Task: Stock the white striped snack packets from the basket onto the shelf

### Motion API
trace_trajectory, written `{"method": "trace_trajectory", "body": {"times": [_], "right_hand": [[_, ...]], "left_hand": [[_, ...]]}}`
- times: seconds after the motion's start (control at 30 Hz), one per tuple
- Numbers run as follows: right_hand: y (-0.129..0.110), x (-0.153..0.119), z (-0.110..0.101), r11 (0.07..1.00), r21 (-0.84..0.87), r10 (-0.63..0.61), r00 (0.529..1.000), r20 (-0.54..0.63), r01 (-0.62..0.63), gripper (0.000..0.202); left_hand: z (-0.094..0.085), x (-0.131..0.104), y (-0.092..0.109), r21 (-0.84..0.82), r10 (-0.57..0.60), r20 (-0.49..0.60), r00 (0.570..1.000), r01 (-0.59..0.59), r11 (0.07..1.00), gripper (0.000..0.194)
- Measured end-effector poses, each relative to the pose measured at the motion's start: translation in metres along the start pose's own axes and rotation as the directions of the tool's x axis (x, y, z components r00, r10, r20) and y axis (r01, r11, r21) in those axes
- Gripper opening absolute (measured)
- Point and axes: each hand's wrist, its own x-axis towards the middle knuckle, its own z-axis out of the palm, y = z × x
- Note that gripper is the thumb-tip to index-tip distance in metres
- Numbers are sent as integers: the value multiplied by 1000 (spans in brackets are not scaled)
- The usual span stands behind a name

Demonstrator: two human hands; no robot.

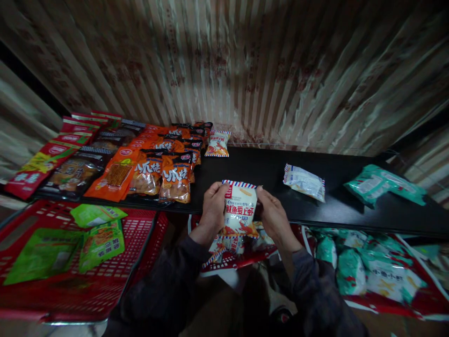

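Note:
Between my two hands is a white and orange snack bag point(240, 210) with a red-and-blue striped top edge, its printed front facing me. My left hand point(213, 208) grips its left side, and my right hand point(275, 214) pinches its upper right corner. The bag is upright at the front edge of the black shelf point(252, 164). A matching snack bag point(218, 143) rests at the back of the shelf. Farther right lies another striped-edge bag point(304, 181), back side up. More such bags point(233, 244) fill a basket below my hands, partly hidden.
Rows of orange-and-black bags point(176, 175), black bags point(75, 173) and red bags point(52, 159) cover the shelf's left. Teal bags point(384, 185) lie at its right. Below are a red basket point(140, 234) with green bags point(101, 238) and another with teal bags point(379, 267). A corrugated wall point(224, 70) stands behind.

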Motion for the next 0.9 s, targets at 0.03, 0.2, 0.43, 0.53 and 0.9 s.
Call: {"method": "trace_trajectory", "body": {"times": [0.03,0.2,0.43,0.53,0.9], "right_hand": [[0,-2,1,1000,-23,0,999,32,1,45],[2,-3,3,997,-77,8,998,67,-3,47],[9,2,-8,971,-234,-37,996,83,55,53],[8,-7,-20,883,-470,126,962,244,3,60],[55,-35,-77,152,-907,558,723,407,393,35]], "left_hand": [[-1,2,1,-9,13,-13,1000,-14,1000,25],[-4,7,2,-18,22,-28,999,-23,1000,19],[-7,6,3,65,-1,30,1000,-1,998,18],[-17,7,6,198,-83,77,994,66,978,15],[-33,-8,-21,884,-337,421,842,-298,361,21]]}}
